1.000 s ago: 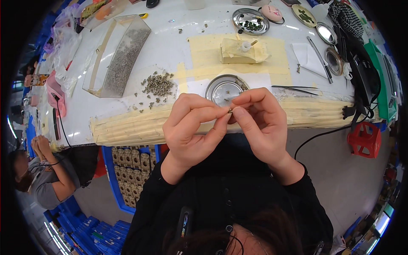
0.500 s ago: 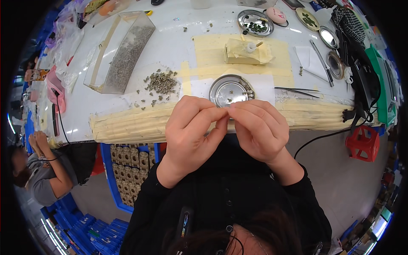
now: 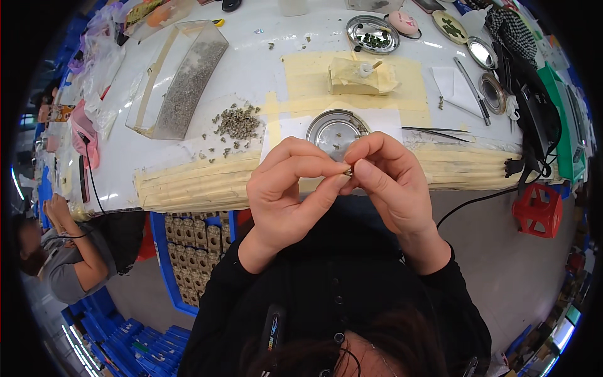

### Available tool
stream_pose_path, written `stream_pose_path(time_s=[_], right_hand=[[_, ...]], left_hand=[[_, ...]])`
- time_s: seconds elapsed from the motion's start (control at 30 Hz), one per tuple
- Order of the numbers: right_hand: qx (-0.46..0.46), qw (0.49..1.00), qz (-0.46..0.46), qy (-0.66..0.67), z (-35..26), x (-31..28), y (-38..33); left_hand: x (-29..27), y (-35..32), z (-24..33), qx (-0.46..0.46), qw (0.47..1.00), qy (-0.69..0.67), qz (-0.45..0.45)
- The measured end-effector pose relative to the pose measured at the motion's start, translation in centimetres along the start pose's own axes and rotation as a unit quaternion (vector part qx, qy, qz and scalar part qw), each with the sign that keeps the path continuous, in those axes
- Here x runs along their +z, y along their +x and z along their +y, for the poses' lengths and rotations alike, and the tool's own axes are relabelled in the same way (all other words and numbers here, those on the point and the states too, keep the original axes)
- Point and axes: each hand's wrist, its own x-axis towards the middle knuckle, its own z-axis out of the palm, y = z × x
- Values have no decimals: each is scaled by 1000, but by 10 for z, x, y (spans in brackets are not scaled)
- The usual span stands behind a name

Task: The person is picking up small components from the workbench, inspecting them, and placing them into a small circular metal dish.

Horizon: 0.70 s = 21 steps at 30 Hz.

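Over the front edge of the table, my left hand (image 3: pixel 286 191) pinches a small metal part (image 3: pixel 348 171) between thumb and forefinger. My right hand (image 3: pixel 397 182) has its fingertips closed at the other side of the same part, which they partly cover. Just beyond my fingers lies a round metal dish (image 3: pixel 312 131) with a few small pieces in it; my hands hide its near rim. Left of the dish is a loose pile of small metal parts (image 3: pixel 237 122). To the dish's right rest black tweezers (image 3: pixel 436 131).
A clear box (image 3: pixel 188 85) of small parts lies on the left. A tape-covered block (image 3: pixel 355 78) stands behind the dish, with a plate of dark green pieces (image 3: pixel 361 45) farther back. Below the table sit a blue tray (image 3: pixel 162 264) of metal blocks and a red stool (image 3: pixel 537 210). Another person (image 3: pixel 75 257) is at left.
My fingertips have drawn slightly apart and tilted, and the small metal part now shows between them. My right thumb has turned into view. The table has shifted slightly in the picture.
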Motion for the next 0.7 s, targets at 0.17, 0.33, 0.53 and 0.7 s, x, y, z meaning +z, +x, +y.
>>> stream_pose_path(time_s=[0.17, 0.33, 0.53, 0.7], right_hand=[[1, 999, 5, -35, 2, 3, -1], [8, 998, -10, -57, 0, -1, 1], [-106, 973, 36, -203, 5, 6, 1], [-331, 806, 31, -490, 2, 7, 10]], left_hand=[[-1, 0, 1, 65, 992, 106, 18], [-1, 2, 6, 116, 973, 197, 15], [-3, 3, 18, 83, 966, 245, 6], [-6, 6, 20, 34, 971, 237, -7]])
